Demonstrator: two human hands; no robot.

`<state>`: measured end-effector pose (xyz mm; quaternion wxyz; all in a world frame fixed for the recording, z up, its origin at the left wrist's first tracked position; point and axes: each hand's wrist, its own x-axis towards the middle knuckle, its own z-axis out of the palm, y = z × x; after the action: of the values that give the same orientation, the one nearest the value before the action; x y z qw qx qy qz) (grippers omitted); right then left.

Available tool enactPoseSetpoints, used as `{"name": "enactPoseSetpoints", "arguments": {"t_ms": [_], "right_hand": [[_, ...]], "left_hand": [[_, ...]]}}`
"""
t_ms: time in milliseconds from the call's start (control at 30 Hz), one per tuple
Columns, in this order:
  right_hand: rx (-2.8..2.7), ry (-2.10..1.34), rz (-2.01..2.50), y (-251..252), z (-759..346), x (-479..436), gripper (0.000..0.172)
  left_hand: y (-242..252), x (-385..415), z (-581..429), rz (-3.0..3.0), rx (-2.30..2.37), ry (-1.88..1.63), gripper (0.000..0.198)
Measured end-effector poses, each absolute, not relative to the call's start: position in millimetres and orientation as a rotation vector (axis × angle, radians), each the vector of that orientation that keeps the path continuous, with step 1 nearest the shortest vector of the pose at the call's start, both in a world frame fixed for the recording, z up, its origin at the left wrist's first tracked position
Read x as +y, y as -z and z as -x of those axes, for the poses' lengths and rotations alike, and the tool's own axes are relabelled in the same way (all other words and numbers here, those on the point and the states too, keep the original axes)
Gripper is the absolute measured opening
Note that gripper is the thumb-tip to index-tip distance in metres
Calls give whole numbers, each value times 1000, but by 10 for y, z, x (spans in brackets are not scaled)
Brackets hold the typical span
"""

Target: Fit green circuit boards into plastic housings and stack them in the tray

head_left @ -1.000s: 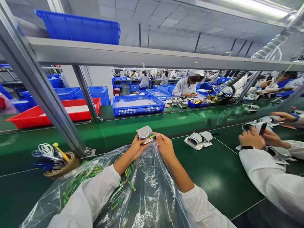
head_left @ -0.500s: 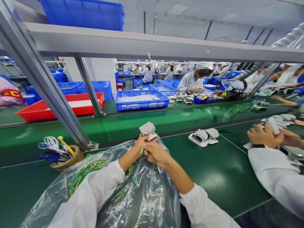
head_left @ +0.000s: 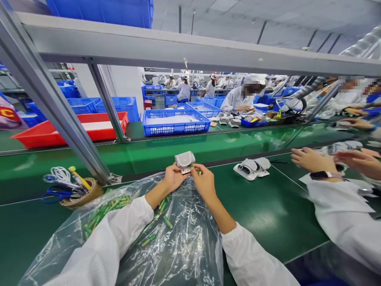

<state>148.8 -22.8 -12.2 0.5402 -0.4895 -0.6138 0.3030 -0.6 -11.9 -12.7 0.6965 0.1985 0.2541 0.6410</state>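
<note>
My left hand [head_left: 173, 178] is closed round the lower edge of a small white plastic housing [head_left: 185, 159] with a rounded flap on top. Close against its right side, my right hand [head_left: 205, 183] pinches a slim green battery [head_left: 200, 173], whose end shows between the fingers. Below both wrists spreads a clear plastic bag [head_left: 184, 234]. Many loose green batteries [head_left: 108, 208] lie in it, mostly left of my left forearm. A few single ones rest nearer the middle. Two similar white housings [head_left: 252, 168] sit on the green bench to the right.
A cardboard cup [head_left: 86, 196] with scissors and pens stands at left beside a metal post [head_left: 67, 103]. Across the green belt are a red tray [head_left: 110, 134] and a blue basket [head_left: 178, 128]. At right, a co-worker's hands [head_left: 318, 165] move near more white parts.
My hands have drawn apart from their overlap. The right hand now sits at the housing's right side with the battery. The co-worker's hands at right have separated, and the view has shifted slightly.
</note>
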Motion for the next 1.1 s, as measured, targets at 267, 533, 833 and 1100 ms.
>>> {"name": "enactPoseSetpoints", "arguments": {"t_ms": [267,533,833,1100], "right_hand": [[-1734,-197,1193,286,-1551,-195,12],[-1765,-191,1125,371,-1527,-137,9],[-1810,-315,927,277,-1478,-215,27],[-1611,-366,1125,317,-1577,-150,33]], "left_hand": [[164,-127,-29,-548,556,-1390,72],[259,-99,-11,-617,593,-1358,51],[258,-91,-24,-573,580,-1383,61],[200,-124,-33,-537,567,-1364,78]]}}
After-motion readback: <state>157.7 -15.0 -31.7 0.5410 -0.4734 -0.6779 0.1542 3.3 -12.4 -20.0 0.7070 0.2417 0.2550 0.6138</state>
